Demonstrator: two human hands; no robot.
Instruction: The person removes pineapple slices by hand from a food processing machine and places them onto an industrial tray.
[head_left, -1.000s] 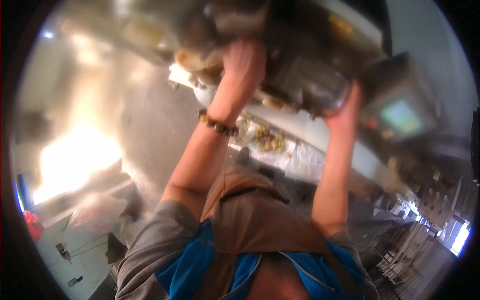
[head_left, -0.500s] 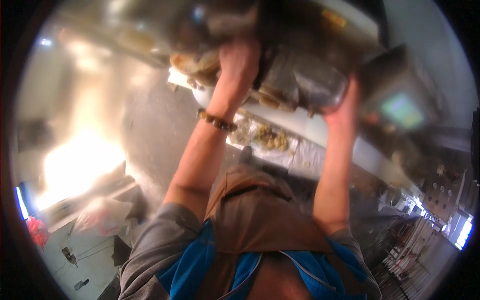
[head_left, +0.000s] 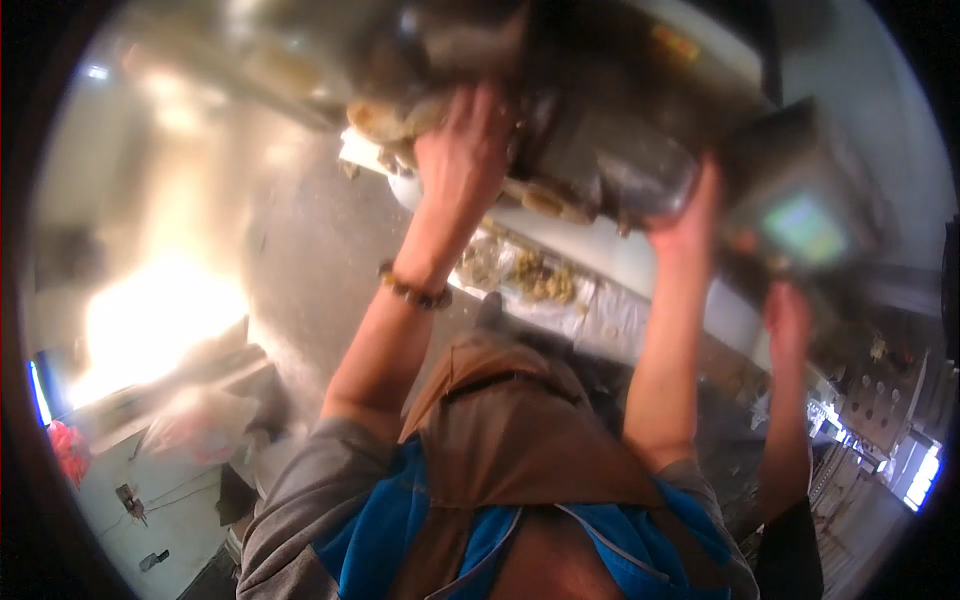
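My left hand point(head_left: 464, 148), below a beaded bracelet point(head_left: 414, 287), reaches up to the dark machine point(head_left: 590, 90). Its fingers look stretched out, though blur softens their tips. Just left of them is a round, tan piece point(head_left: 374, 120) whose kind I cannot make out. My right hand point(head_left: 686, 215) cups the lower right edge of a shiny, dark container-like part point(head_left: 640, 170), thumb side up. More tan, rounded pieces point(head_left: 548, 202) show under the machine between my hands.
Tan clumps point(head_left: 543, 277) lie on a white sheet point(head_left: 608, 310) below. A box with a lit screen point(head_left: 805, 228) stands at right. Another person's hand point(head_left: 787, 310) reaches up beneath it. Plastic bags point(head_left: 200, 425) and a bright glare are at left.
My left hand has shifted slightly down and left, its fingers straighter. My right hand stays at the dark part. Another person's arm has come into view at right.
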